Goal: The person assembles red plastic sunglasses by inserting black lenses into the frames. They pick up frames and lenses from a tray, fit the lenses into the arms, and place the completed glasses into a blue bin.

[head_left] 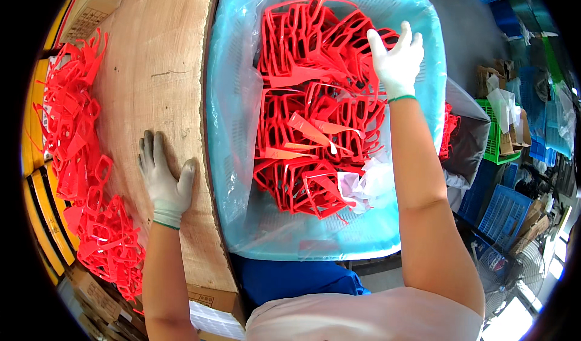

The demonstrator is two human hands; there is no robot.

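Observation:
My left hand (164, 177), in a white glove with greyed fingertips, lies flat on the wooden tabletop (151, 56) with fingers and thumb spread. It holds nothing. To its right a light-blue plastic basket (339, 253), lined with clear plastic, holds rows of red eyeglass frames (302, 76). Over the basket's right side my right hand (398, 62), also gloved in white, has its fingers apart beside the frames. Whether its fingertips touch them I cannot tell. Crumpled white wrapping (366, 186) rests against the frames at the lower right of the heap.
A long heap of loose red frames (75, 135) runs along the table's left edge. Cardboard boxes (94, 8) stand at the upper left. Right of the basket are a dark bag (472, 135), a green crate (493, 138) and a fan (511, 274).

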